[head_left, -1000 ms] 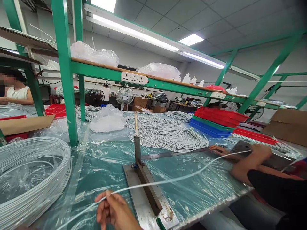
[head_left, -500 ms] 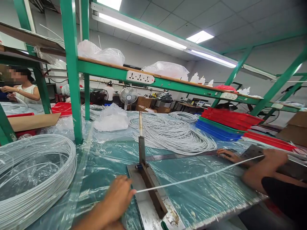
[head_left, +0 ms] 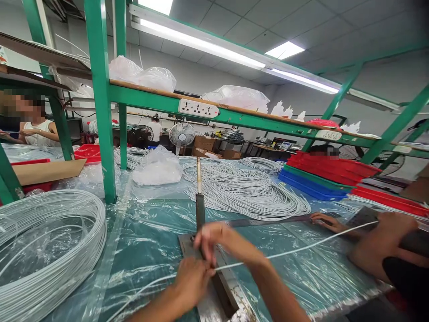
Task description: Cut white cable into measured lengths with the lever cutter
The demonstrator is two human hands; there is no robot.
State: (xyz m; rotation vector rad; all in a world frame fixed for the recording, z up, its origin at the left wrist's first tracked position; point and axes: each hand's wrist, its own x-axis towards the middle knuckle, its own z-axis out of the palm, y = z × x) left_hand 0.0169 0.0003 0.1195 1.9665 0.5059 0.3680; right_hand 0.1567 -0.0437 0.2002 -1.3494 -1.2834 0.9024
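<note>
My left hand (head_left: 194, 279) is closed on a long white cable (head_left: 304, 248), over the metal base plate of a lever cutter (head_left: 201, 212). From that hand the cable trails to the lower left; on the other side it runs right toward a co-worker's raised hand (head_left: 397, 226). My right hand (head_left: 217, 239) hangs just above and beyond my left, by the foot of the cutter's upright lever. Its fingers point down, somewhat blurred and apart, with nothing visible in them. The co-worker's other hand (head_left: 325, 221) rests near the end of a metal ruler (head_left: 268, 222).
A big coil of white cable (head_left: 97, 250) lies at the left. Behind the cutter spreads a pile of cut cables (head_left: 244, 188), beside a plastic bag (head_left: 157, 170). Red trays (head_left: 328, 169) and blue trays (head_left: 311, 185) are stacked at the right. A green post (head_left: 98, 103) carries the overhead shelf.
My left hand has moved right along the cutter, and cable now trails behind it. My right hand has come into view over the cutter. The co-worker's end of the cable stays raised.
</note>
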